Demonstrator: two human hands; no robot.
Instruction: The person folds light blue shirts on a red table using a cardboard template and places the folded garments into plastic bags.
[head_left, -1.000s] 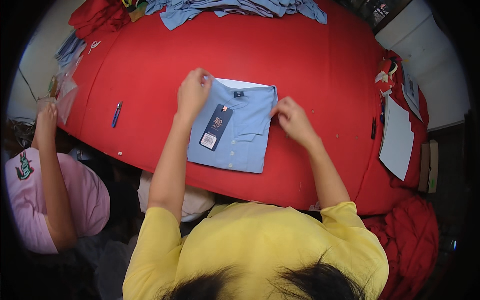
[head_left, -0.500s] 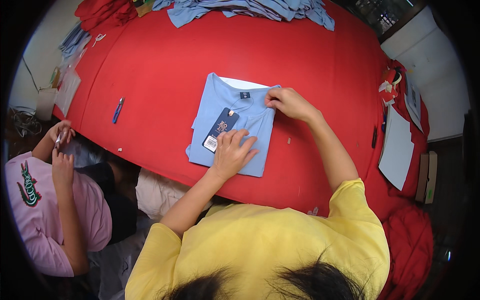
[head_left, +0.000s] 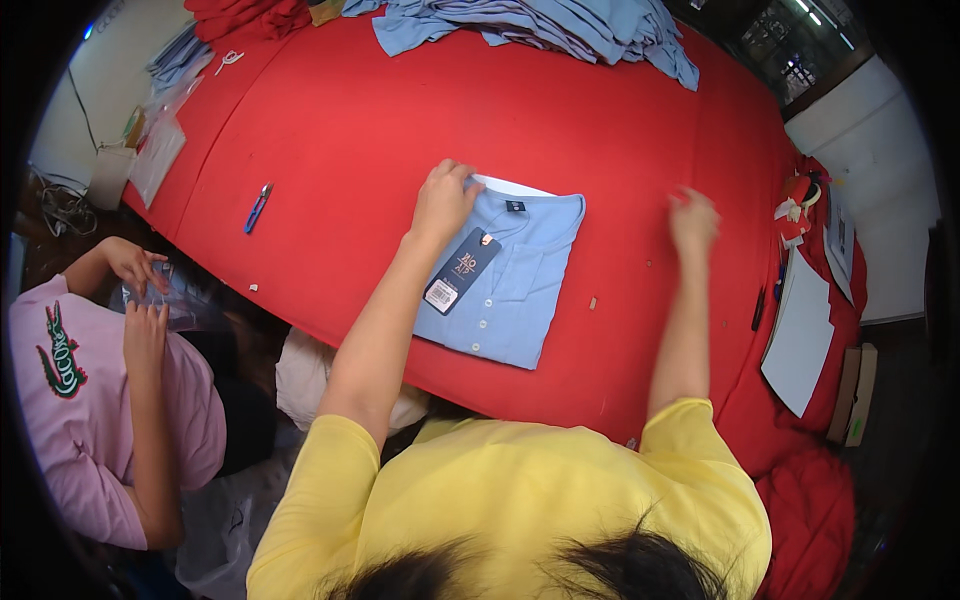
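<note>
A folded light-blue shirt lies face up before me, with white buttons down its front. A dark-blue hang tag with a white sticker rests on it, and a white card shows behind its neckline. My left hand is at the shirt's far left corner, fingers closed on the shoulder edge beside the card; the forearm covers part of the left side. Off to the shirt's right, my right hand is raised over the red cloth, apart from the shirt. Motion smears its fingers.
The table wears a red cloth. Blue thread snips lie left, a pile of blue garments at the back. White sheets and a dark pen are at right. A person in pink sits at left, hands holding clear plastic.
My left hand has gone from the shirt's lower front to its far left corner. My right hand has let go of the right shoulder and swung away to the right.
</note>
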